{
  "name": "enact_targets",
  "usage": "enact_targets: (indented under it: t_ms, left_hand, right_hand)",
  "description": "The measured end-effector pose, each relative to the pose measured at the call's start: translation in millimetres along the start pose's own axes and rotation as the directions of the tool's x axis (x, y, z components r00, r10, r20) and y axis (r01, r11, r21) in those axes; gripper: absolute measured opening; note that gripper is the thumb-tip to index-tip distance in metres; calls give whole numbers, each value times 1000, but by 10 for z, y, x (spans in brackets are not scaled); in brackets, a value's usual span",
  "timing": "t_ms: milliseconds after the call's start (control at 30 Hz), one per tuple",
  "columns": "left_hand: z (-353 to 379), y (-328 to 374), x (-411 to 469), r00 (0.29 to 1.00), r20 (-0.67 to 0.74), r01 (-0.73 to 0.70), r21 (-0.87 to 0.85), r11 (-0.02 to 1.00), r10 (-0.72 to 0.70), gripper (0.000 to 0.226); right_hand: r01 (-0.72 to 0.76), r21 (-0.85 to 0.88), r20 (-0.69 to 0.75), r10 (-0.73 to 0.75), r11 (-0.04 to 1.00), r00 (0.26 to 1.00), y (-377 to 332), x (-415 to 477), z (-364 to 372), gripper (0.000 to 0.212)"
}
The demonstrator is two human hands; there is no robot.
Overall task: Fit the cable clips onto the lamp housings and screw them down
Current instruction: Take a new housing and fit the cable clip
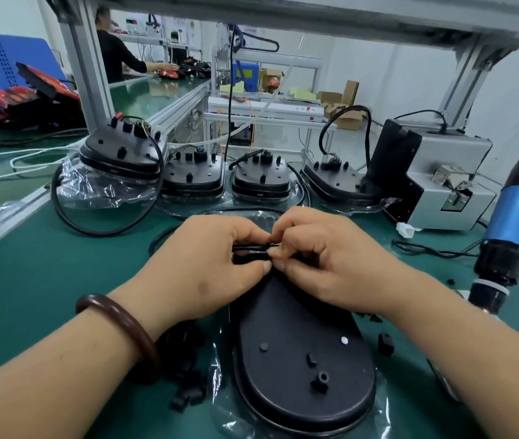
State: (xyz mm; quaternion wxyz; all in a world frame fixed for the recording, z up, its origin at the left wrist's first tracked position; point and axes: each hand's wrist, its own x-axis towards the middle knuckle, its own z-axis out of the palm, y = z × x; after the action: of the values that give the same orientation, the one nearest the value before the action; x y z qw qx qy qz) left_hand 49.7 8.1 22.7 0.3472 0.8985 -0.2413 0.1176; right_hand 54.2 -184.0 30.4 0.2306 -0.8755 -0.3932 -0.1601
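Closest to the lens, a brown bracelet (118, 327) is circling the left wrist, and between the 2 forearms the lamp housing (299, 359) is lying flat, back side up, on clear wrap on the green table (46, 264). At its far end the left hand (207, 264) and right hand (331, 264) are meeting. Thumb and forefinger tips of each are pinching the thin black cable (252, 247), and the other fingers are curling underneath. Whether a clip is already sitting between those fingertips is hidden. Loose cable clips (188, 394) are lying in a heap left of the housing, beneath the left wrist, and 1 more clip (385, 343) is lying to its right. An electric screwdriver (515, 217) is hanging untouched at the right edge, so this unit looks to be at the fitting stage, with its screwing not yet done. Behind, 4 more housings (193, 177) are standing in a row, cables trailing, and their clips are too small to tell.
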Motion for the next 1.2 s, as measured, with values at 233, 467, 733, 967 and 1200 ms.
enact_targets:
  t_ms: [233, 467, 733, 967, 1200]
  left_hand:
    - [16, -71, 74, 1000, 8, 11, -38, 999, -10, 16]
    - [76, -92, 113, 998, -22, 59, -151, 987, -63, 16]
    - [69, -84, 107, 994, -45, 91, -113, 989, -97, 14]
    - [60, -69, 106, 995, -22, 92, -116, 989, -95, 12]
    - [56, -30, 78, 992, -12, 120, -131, 984, -123, 11]
  right_hand:
    - [-50, 86, -20, 52, 995, 998, 1, -16, 25, 12]
    - [-230, 420, -22, 263, 878, 965, 29, -2, 18, 28]
    - [-270, 682, -193, 524, 680, 830, 167, -40, 32, 26]
    - [-435, 370, -112, 504, 821, 856, 159, -12, 133, 37]
    - [-400, 208, -129, 430, 893, 894, 68, 8, 144, 50]
